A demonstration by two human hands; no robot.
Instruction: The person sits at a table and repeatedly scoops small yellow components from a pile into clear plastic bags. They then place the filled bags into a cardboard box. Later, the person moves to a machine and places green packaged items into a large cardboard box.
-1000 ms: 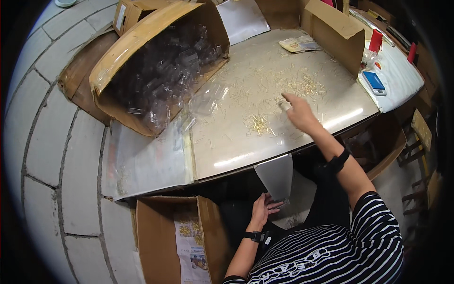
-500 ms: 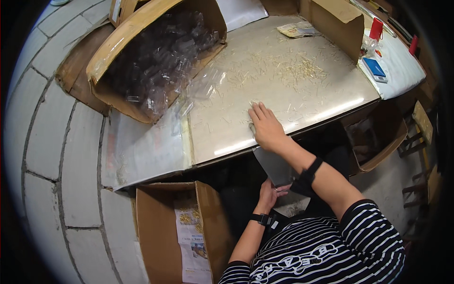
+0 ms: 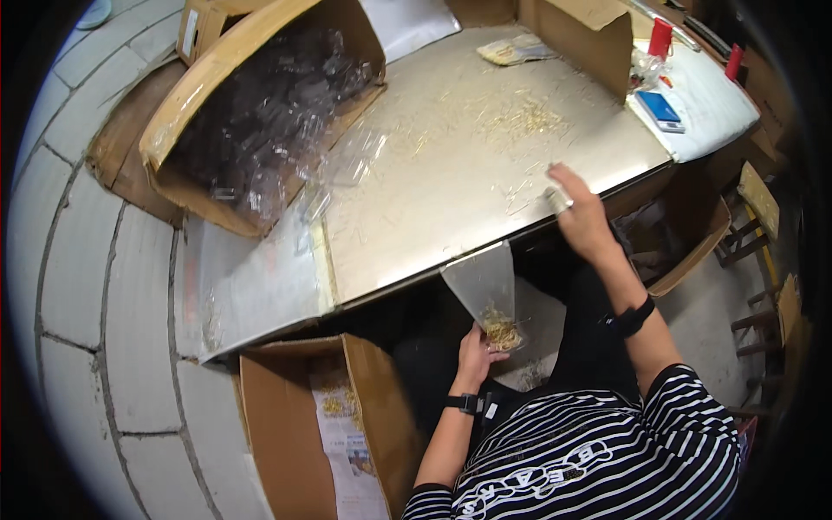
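My left hand (image 3: 475, 357), below the table's front edge, is closed on the narrow lower end of a clear plastic bag (image 3: 482, 282). The bag's wide mouth spreads open against the table edge. A clump of small gold-coloured pins (image 3: 501, 333) lies at its bottom, beside my fingers. Over the table's front right part is my right hand (image 3: 582, 217), fingers apart, with a pale wrapping on one digit. A few thin pins lie on the tabletop (image 3: 399, 234) just left of it. Farther back a larger scatter of gold pins (image 3: 533, 117) covers the surface.
A tipped cardboard box (image 3: 165, 130) full of clear plastic pieces stands at the back left. An open box (image 3: 286, 425) with paper and pins sits below the table. A blue scale (image 3: 660, 111) rests at the right. A cardboard panel (image 3: 589, 43) edges the back.
My right hand has moved right, away from the bag's mouth, along the table. Gold pins now show at the bottom of the bag. My left hand keeps its hold.
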